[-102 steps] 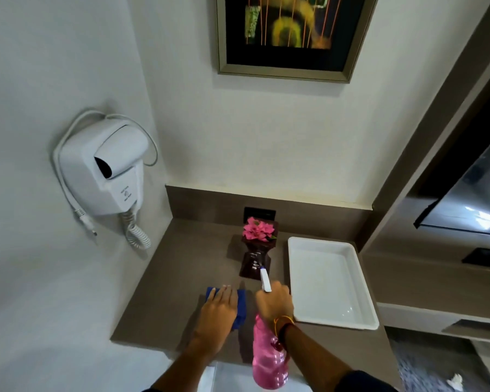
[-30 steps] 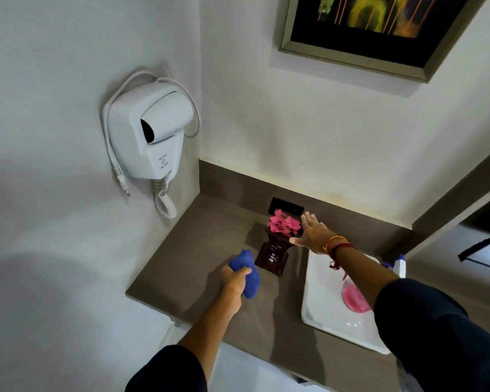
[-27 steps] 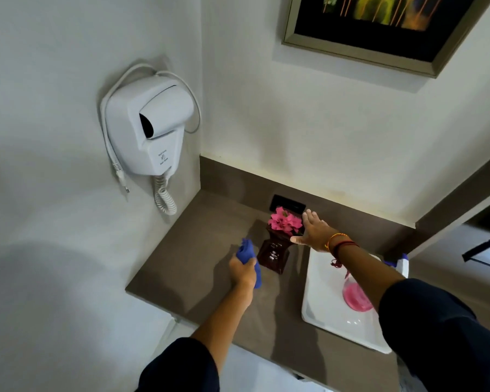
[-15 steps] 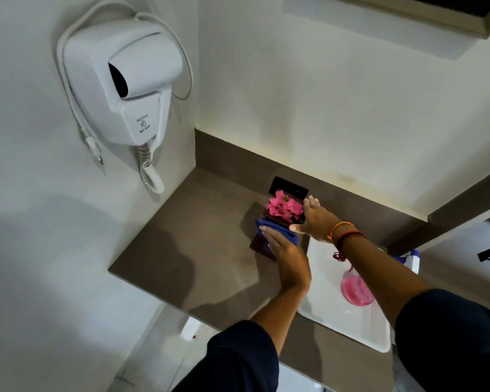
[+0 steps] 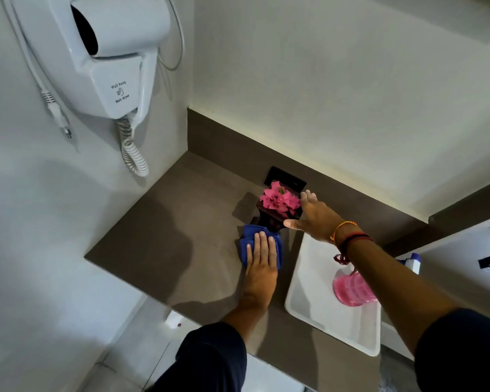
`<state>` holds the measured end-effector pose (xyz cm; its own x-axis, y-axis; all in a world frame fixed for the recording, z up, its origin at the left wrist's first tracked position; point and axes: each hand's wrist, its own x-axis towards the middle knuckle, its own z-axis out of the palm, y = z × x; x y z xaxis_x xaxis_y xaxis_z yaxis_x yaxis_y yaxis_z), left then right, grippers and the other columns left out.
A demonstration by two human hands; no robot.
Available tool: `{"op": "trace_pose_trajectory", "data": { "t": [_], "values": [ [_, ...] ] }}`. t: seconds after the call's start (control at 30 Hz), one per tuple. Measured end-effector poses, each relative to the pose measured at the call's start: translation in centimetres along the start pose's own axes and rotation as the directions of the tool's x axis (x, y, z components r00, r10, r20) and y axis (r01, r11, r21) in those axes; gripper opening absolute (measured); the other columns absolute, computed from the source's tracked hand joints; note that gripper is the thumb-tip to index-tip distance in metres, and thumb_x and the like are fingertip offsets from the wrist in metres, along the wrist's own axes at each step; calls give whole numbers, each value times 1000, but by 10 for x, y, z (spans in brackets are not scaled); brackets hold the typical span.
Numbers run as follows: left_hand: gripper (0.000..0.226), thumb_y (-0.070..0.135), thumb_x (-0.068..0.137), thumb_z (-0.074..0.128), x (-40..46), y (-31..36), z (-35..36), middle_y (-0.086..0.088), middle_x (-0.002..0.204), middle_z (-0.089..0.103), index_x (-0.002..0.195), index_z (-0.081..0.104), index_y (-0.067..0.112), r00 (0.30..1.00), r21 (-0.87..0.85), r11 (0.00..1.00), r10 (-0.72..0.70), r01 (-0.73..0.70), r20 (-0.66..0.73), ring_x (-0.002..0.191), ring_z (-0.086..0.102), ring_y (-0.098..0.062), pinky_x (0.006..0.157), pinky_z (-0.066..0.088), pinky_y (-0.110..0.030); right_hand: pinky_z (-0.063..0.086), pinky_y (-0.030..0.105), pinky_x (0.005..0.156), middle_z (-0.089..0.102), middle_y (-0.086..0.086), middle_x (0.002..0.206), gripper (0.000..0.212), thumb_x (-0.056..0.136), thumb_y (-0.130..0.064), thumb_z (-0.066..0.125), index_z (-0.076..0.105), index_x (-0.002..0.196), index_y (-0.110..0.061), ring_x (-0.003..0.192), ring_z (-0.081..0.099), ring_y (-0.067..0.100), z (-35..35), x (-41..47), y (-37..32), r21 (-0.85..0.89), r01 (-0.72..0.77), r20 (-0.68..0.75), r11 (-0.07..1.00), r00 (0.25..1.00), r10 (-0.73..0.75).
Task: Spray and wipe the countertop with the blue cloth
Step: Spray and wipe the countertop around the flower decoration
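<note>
Your left hand point(image 5: 260, 261) presses the blue cloth point(image 5: 248, 237) flat on the table point(image 5: 164, 236), grip apart; your right hand point(image 5: 314, 216) clamps its grip on the vase point(image 5: 268, 220).

Likely a hotel room's vanity nook: a wall-hung hair dryer point(image 5: 111, 58) at 10 o'clock on a white wall, a brown counter point(image 5: 167, 236) carrying a flower vase point(image 5: 269, 219), and a white tray point(image 5: 317, 301) at 4 o'clock.

The blue cloth point(image 5: 248, 240) is being pressed onto the countertop point(image 5: 159, 236) by the left hand point(image 5: 262, 268); the flower vase point(image 5: 267, 220) is being held by the right hand point(image 5: 314, 219).
</note>
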<state>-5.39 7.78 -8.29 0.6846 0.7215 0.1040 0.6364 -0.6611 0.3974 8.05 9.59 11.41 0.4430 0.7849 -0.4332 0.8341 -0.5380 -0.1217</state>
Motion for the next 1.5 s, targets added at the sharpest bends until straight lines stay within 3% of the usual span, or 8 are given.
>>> {"op": "trace_pose_trajectory", "data": {
  "t": [0.37, 0.6, 0.7, 0.83, 0.97, 1.13, 1.27, 1.5],
  "values": [
    [68, 14, 97, 51, -14, -23, -9, -25, 159, 15, 152, 12, 1, 967, 194, 971, 90, -138, 238, 147, 16, -40, 120, 18, -55, 17, 44, 123, 0, 24, 162, 97, 92, -50, 53, 0, 152, 5, 151, 3, 35, -8, -8, -8, -56, -9, 23, 998, 1000, 11],
    [54, 14, 97, 47, 9, -36, -46, -12, 156, 35, 149, 34, 11, 919, -148, 988, 25, 36, 393, 144, 31, -27, 121, 18, -44, 23, 46, 121, 9, 30, 159, 95, 93, -51, 50, 8, 149, 12, 149, 10, 39, -15, -13, -20, -136, -54, 39, 989, 997, 60],
    [38, 2, 94, 48, 18, -37, -70, -23, 127, 62, 131, 56, 2, 882, -590, 666, -248, 456, 402, 119, 57, -35, 99, 43, -34, 28, 46, 118, 15, 30, 157, 92, 93, -51, 51, 14, 148, 13, 147, 15, 40, -18, -17, -25, -150, -67, 37, 986, 997, 73],
    [26, -3, 95, 45, 5, -36, -86, -15, 101, 61, 115, 61, -2, 672, -817, -211, -478, 537, 566, 94, 58, -26, 89, 47, -41, 28, 47, 118, 17, 31, 156, 90, 93, -49, 52, 16, 147, 13, 146, 17, 40, -21, -18, -28, -151, -85, 43, 985, 995, 92],
    [28, 2, 101, 36, 4, -17, -99, -23, 110, 62, 116, 59, 0, 712, -865, -384, -503, 324, 490, 98, 62, -38, 95, 48, -53, 30, 45, 117, 21, 30, 155, 88, 93, -49, 53, 18, 147, 12, 145, 22, 39, -21, -20, -27, -133, -90, 41, 987, 995, 96],
    [51, 6, 101, 45, 15, 25, -108, -1, 141, 47, 150, 30, 11, 860, -985, 66, -500, 160, 106, 113, 54, 15, 96, 41, -3, 24, 43, 121, 11, 28, 159, 93, 93, -49, 53, 10, 150, 10, 149, 14, 37, -19, -20, -27, -148, -80, 39, 986, 995, 86],
    [64, 5, 100, 50, -1, 36, -92, -12, 161, 25, 154, 15, 10, 937, -887, 456, -335, 73, -95, 148, 25, -24, 119, 29, -39, 28, 45, 119, 17, 27, 158, 90, 92, -49, 54, 14, 150, 8, 147, 19, 38, -16, -17, -28, -172, -70, 33, 983, 997, 77],
    [85, -1, 86, 59, 9, -27, -45, -12, 163, 17, 155, 13, 14, 988, -242, 966, 62, -95, -144, 151, 7, -30, 119, 19, -57, 21, 43, 121, 9, 27, 160, 93, 93, -49, 52, 6, 151, 8, 149, 12, 37, -13, -4, -19, -190, -54, 36, 980, 997, 62]
  ]
}}
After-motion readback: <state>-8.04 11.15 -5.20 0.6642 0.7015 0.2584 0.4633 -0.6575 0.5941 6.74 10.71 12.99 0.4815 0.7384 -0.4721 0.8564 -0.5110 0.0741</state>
